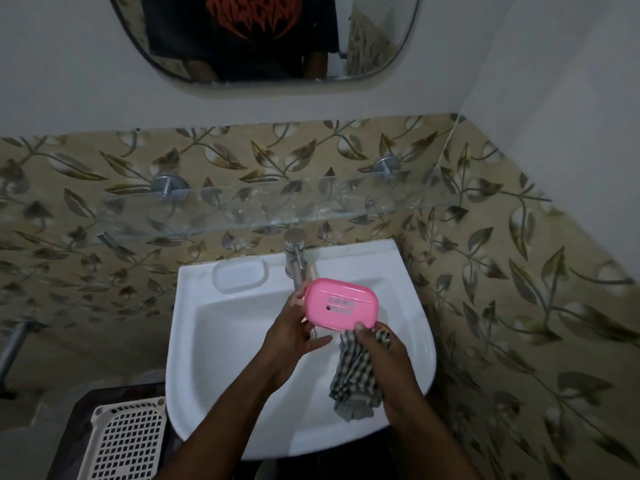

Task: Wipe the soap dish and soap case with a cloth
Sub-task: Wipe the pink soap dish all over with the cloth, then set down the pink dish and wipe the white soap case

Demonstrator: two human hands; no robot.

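Observation:
I hold a pink plastic soap case (341, 303) over the white sink (221, 327), its slotted underside facing up. My left hand (294, 327) grips its left end. My right hand (375, 344) holds a checked grey-and-white cloth (355, 375), with the thumb pressed on the case's lower right edge; the cloth hangs down into the basin. A white soap dish recess (240, 275) is moulded into the sink's rim at the back left, with nothing in it.
A chrome tap (295, 261) stands at the back of the sink, just behind the case. A glass shelf (242, 216) on metal brackets runs above it. A mirror (263, 39) hangs higher up. A white perforated basket (126, 441) sits lower left.

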